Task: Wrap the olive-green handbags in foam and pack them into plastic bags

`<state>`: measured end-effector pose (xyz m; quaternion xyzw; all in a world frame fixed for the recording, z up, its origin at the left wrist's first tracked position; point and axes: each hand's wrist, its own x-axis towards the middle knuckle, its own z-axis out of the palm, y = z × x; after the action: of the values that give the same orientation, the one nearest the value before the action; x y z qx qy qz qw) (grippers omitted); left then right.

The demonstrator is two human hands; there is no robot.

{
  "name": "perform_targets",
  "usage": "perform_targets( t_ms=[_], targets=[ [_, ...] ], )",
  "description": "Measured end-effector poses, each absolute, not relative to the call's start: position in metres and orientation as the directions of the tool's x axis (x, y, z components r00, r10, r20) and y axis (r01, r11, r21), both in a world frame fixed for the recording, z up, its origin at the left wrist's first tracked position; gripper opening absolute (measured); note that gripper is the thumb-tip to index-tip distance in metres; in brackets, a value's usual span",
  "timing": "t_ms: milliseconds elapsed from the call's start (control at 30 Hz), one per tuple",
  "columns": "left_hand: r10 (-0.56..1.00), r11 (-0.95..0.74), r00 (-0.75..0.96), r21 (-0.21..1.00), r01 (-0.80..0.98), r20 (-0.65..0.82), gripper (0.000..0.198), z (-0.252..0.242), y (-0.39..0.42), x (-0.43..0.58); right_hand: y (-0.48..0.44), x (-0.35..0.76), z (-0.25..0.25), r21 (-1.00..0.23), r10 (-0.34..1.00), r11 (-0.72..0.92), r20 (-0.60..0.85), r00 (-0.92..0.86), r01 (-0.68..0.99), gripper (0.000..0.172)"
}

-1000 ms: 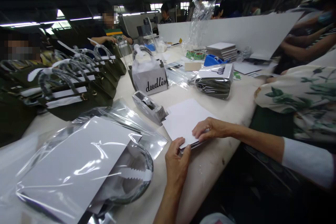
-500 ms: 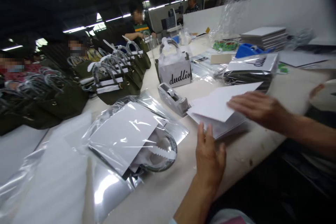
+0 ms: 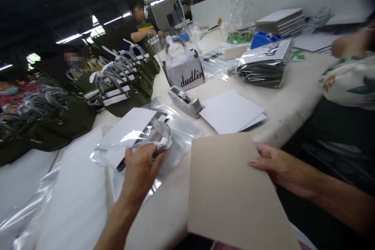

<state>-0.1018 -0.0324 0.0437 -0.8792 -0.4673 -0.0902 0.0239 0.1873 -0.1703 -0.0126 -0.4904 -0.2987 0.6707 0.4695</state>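
My right hand [image 3: 275, 166] pinches the right edge of a grey-brown cardboard sheet [image 3: 228, 187], held tilted over the table's front edge. My left hand [image 3: 142, 166] is closed at the handle end of a handbag [image 3: 164, 134] lying in clear plastic, its near side raised. A white card [image 3: 136, 123] covers most of that bag, so little of its body shows. Just beyond the cardboard, white sheets [image 3: 233, 111] lie in a loose stack, close to a grey tape dispenser [image 3: 186, 101].
Rows of dark green handbags [image 3: 123, 97] stand at the left. A paper-wrapped bag [image 3: 184, 70] is upright behind the dispenser. A plastic-wrapped bag [image 3: 260, 72], a blue dispenser [image 3: 263, 40] and stacked boards [image 3: 281, 21] lie farther right. A co-worker's patterned sleeve [image 3: 351, 80] reaches in from the right.
My right hand has lifted a cardboard sheet from the stack and brought it nearer. My left hand has moved left from the stack onto the plastic-covered handbag, which is now tilted up.
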Motion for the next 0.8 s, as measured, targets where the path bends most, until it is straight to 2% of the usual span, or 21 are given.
perform_targets(
  t_ms=[100, 167, 300, 433, 800],
  targets=[
    [0.887, -0.462, 0.458, 0.111, 0.880, 0.063, 0.032, 0.072, -0.021, -0.104, -0.165, 0.153, -0.010, -0.728, 0.887, -0.460, -0.397, -0.234, -0.508, 0.049],
    [0.903, -0.428, 0.429, 0.128, 0.895, 0.019, 0.036, 0.081, -0.019, -0.104, -0.152, 0.138, -0.009, -0.697, 0.895, -0.443, -0.386, -0.226, -0.563, 0.045],
    [0.899, -0.435, 0.438, 0.136, 0.890, 0.012, 0.036, 0.083, -0.021, -0.102, -0.121, 0.112, -0.014, -0.764, 0.918, -0.361, -0.391, -0.061, -0.535, 0.033],
    [0.888, -0.458, 0.458, 0.132, 0.879, 0.027, 0.036, 0.082, -0.024, -0.100, -0.094, 0.091, -0.023, -0.869, 0.939, -0.245, -0.322, 0.117, -0.431, 0.030],
    [0.871, -0.492, 0.485, 0.131, 0.861, 0.083, 0.033, 0.082, -0.021, -0.105, -0.026, 0.012, -0.061, -0.864, 0.921, -0.285, -0.366, 0.130, -0.414, 0.022]
  ],
)
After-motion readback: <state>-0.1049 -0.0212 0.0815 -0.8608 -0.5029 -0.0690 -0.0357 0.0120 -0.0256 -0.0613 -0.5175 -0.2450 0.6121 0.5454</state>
